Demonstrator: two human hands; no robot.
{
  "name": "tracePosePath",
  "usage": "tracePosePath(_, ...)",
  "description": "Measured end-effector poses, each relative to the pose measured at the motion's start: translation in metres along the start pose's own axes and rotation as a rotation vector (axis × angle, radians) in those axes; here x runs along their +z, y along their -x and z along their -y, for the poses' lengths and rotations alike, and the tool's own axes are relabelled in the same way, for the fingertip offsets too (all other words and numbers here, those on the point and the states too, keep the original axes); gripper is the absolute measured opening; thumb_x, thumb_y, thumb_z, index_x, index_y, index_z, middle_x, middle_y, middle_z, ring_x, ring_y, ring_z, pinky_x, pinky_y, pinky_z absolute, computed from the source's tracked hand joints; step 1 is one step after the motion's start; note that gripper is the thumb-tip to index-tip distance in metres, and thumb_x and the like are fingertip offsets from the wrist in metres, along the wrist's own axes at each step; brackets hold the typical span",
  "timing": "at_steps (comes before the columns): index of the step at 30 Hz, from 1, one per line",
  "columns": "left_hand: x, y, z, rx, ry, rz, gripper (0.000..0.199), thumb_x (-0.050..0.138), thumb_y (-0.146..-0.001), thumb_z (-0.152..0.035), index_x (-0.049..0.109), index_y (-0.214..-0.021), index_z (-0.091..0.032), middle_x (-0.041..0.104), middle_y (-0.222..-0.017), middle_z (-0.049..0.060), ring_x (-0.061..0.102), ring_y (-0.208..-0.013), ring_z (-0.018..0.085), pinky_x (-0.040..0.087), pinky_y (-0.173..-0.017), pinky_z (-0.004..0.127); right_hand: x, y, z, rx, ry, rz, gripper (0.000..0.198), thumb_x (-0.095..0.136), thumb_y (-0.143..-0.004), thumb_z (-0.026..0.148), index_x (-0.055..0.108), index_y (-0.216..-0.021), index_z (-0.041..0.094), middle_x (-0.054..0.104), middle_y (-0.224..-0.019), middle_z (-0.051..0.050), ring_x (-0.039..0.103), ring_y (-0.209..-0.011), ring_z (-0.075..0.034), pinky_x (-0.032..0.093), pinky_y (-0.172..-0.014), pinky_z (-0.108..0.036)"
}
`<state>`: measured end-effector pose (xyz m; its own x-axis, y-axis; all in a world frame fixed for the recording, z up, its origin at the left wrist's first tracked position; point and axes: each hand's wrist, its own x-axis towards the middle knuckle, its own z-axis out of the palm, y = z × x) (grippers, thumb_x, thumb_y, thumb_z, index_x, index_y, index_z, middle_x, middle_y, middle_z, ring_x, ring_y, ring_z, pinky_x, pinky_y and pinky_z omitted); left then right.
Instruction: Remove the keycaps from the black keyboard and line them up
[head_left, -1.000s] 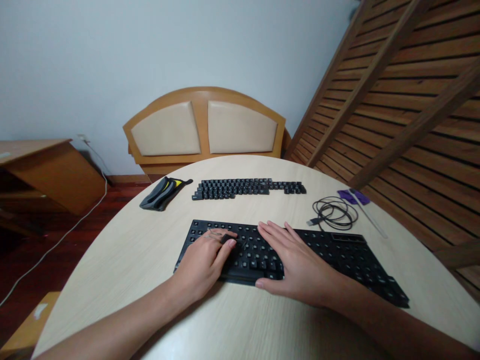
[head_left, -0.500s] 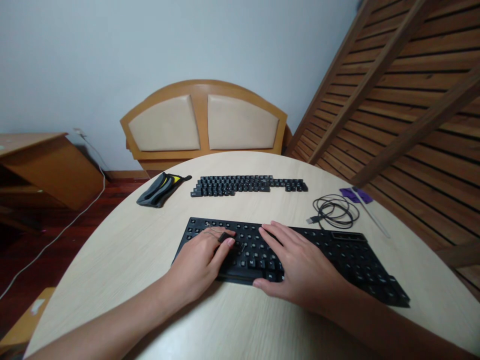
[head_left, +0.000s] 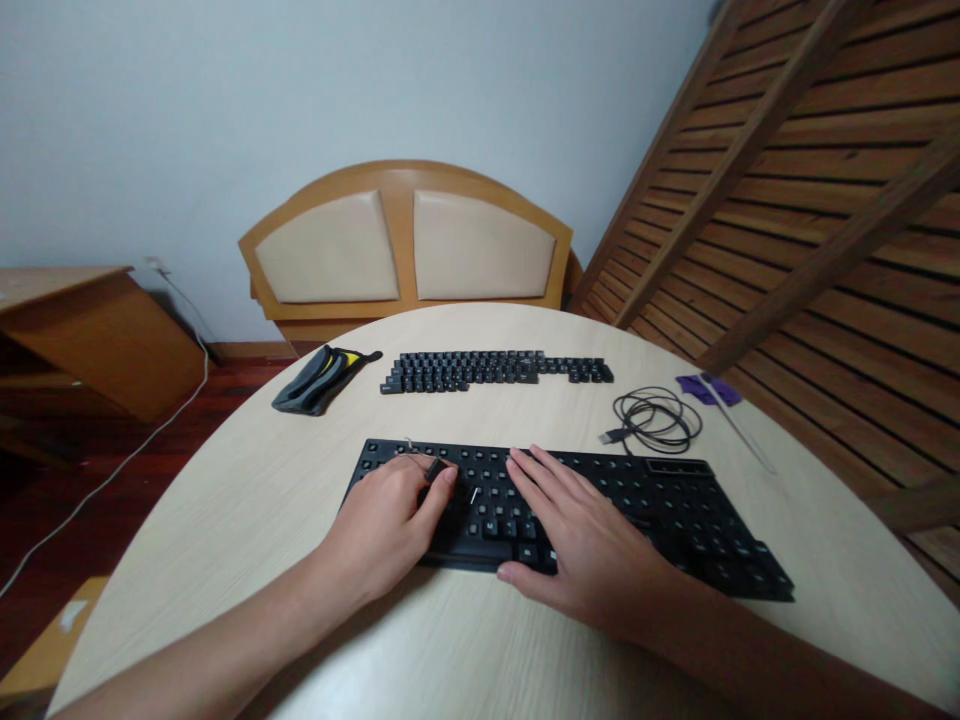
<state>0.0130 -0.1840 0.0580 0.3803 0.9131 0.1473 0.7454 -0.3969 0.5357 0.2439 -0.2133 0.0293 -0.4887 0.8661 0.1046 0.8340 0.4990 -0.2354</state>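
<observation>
A black keyboard [head_left: 480,550] lies on the table with most of its keycaps off; a few caps remain around its lower middle, near my right hand. My left hand [head_left: 390,515] is closed over the keyboard's left part, pinching a wire keycap puller [head_left: 435,468] by its dark handle, with thin wire showing beyond the knuckles. What lies under that palm is hidden. Spread flat across the middle of the keyboard, my right hand [head_left: 589,530] has its fingers stretched out and its thumb at the near edge. Rows of removed black keycaps [head_left: 465,370] stand behind the keyboard.
A grey, black and yellow glove-like item [head_left: 319,382] rests at the back left of the round table [head_left: 247,500]. To the right are a coiled USB cable [head_left: 660,420], a purple cloth [head_left: 709,390] and a thin pale rod [head_left: 739,425]. A wooden headboard [head_left: 405,235] stands behind.
The keyboard has slid a little to the left, drawing its cable along. Both hands have shifted left with it, and the puller in my left hand has tilted.
</observation>
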Motion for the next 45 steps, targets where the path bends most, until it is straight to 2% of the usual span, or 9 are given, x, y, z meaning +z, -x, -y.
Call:
tracePosePath(8,-0.004,0.000,0.000,0.013,-0.023,-0.031,0.039,0.039,-0.100,-0.039,0.067,-0.080,-0.018,0.072,-0.080,0.007,0.068,-0.080,0.022,0.053,-0.076,0.034,0.001,0.000,0.000,0.004,-0.003,-0.004,0.090,0.062,-0.079,0.059,0.038,-0.148,0.007,0.034,-0.154,-0.017,0.027,-0.144,-0.036,0.032,-0.114,-0.054)
tracePosePath(19,-0.001,0.003,-0.003,0.085,-0.070,-0.014,0.042,0.030,-0.101,-0.035,0.061,-0.076,-0.019,0.066,-0.081,0.007,0.062,-0.081,0.023,0.048,-0.075,0.037,0.002,0.000,-0.001,-0.011,-0.030,-0.049,0.087,0.064,-0.077,0.058,0.042,-0.146,0.011,0.040,-0.152,-0.017,0.029,-0.143,-0.036,0.033,-0.114,-0.055)
tracePosePath(28,-0.001,0.001,-0.001,0.047,-0.069,0.005,0.036,0.038,-0.097,-0.037,0.060,-0.076,-0.018,0.067,-0.076,0.007,0.063,-0.071,0.022,0.048,-0.067,0.035,-0.001,-0.001,0.001,0.008,0.009,0.010,0.089,0.062,-0.079,0.061,0.041,-0.146,0.006,0.036,-0.154,-0.017,0.028,-0.144,-0.035,0.033,-0.115,-0.054)
tracePosePath(32,-0.003,-0.001,0.000,0.075,-0.103,0.011,0.032,0.043,-0.095,-0.037,0.061,-0.076,-0.019,0.067,-0.073,0.005,0.064,-0.069,0.021,0.047,-0.067,0.033,0.000,-0.001,0.000,0.000,-0.003,-0.002,0.090,0.062,-0.079,0.061,0.040,-0.146,0.006,0.037,-0.153,-0.017,0.028,-0.144,-0.035,0.032,-0.115,-0.053)
tracePosePath(39,-0.009,-0.003,0.000,0.024,-0.107,-0.003,0.041,0.036,-0.099,-0.039,0.059,-0.072,-0.019,0.066,-0.067,0.003,0.062,-0.060,0.019,0.041,-0.059,0.030,0.004,0.000,-0.002,-0.007,-0.031,-0.046,0.087,0.063,-0.078,0.060,0.040,-0.148,0.013,0.038,-0.153,-0.017,0.029,-0.143,-0.037,0.034,-0.112,-0.057)
tracePosePath(45,-0.013,-0.004,0.000,-0.003,-0.104,-0.035,0.046,0.035,-0.099,-0.039,0.052,-0.060,-0.019,0.062,-0.064,0.003,0.060,-0.058,0.017,0.039,-0.057,0.028,0.002,0.000,-0.001,-0.005,0.000,-0.012,0.089,0.061,-0.079,0.061,0.040,-0.147,0.008,0.036,-0.153,-0.017,0.028,-0.144,-0.036,0.033,-0.114,-0.054)
